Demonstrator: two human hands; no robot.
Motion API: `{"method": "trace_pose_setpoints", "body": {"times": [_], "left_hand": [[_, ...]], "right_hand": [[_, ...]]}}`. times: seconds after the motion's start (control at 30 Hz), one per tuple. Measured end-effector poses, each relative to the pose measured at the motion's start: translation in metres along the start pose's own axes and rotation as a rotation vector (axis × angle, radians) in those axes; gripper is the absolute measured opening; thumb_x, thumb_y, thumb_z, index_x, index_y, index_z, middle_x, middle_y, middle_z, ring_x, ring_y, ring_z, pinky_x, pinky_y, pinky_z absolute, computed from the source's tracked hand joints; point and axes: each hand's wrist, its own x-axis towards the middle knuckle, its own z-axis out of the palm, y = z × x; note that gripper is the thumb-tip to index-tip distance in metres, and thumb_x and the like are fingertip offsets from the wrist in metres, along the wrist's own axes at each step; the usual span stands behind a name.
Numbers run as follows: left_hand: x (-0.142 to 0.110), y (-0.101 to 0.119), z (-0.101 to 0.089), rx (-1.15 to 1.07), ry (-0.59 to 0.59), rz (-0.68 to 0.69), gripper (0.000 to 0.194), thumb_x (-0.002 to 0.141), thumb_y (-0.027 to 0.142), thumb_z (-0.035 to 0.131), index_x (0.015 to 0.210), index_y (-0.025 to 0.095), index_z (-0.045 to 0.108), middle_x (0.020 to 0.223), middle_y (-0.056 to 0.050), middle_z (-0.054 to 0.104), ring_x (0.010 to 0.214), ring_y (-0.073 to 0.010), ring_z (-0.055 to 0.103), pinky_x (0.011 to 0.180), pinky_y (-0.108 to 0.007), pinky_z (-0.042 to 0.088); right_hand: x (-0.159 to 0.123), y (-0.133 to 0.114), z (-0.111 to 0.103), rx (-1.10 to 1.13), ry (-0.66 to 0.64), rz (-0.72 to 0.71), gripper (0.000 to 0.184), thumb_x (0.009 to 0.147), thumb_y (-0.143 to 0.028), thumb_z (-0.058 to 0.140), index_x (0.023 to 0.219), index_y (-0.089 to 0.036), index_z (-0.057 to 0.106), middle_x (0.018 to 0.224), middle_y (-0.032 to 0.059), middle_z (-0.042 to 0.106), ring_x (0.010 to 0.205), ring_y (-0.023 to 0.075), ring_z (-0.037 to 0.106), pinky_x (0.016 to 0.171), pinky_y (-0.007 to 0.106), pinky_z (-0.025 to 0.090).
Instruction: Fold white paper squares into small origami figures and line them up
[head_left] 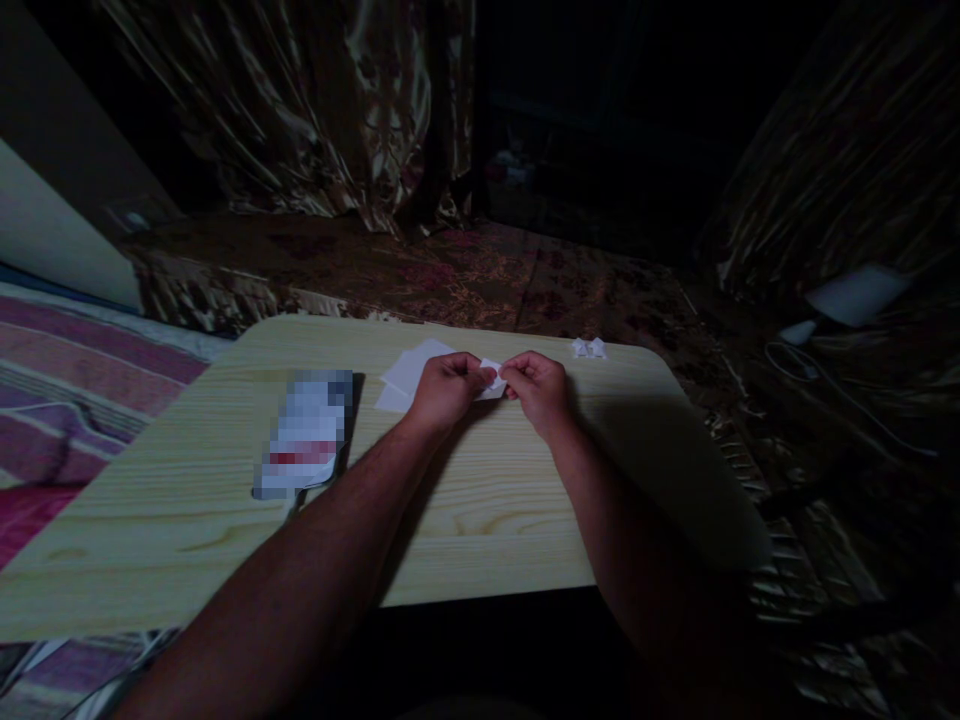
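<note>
The small white paper point(495, 391) is between both hands, above the table point(480, 500) toward its far side. The left hand point(442, 388) pinches it at nine o'clock with thumb and fingers; the right hand point(541, 385) has its fingertips closed on the three o'clock end. It looks very light and thin, likely stiff enough to hold a crease yet easy to crumple or tear; it would probably handle best by its edges, between fingertip pads, with little pressure. How many layers it has cannot be told

Taking the paper as the centre of the dial, white sheets point(409, 372) lie overlapped at nine o'clock, just beside the left hand. A flat blurred object point(307, 430) lies farther off at eight. Two small white folded pieces point(589, 348) sit at two, near the far edge, which runs close by at twelve. The wood surface extends widest toward six, between the forearms, and toward four, where a shadow falls before the rounded edge
</note>
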Motion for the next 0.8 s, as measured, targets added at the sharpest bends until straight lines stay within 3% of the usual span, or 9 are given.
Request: {"method": "trace_pose_setpoints", "body": {"times": [0.8], "left_hand": [[-0.0012,0.0017,0.0012,-0.027,-0.010,-0.056,0.021,0.061,0.032,0.075,0.062,0.015,0.062,0.056,0.000,0.057,0.047,-0.0087,0.044,0.047,-0.023,0.030]], "right_hand": [[0.0013,0.0009,-0.0020,-0.031,-0.013,0.030,0.013,0.067,-0.028,0.065,0.067,-0.016,0.059,0.047,-0.0042,0.053,0.042,0.0080,0.046,0.042,0.020,0.034]]}}
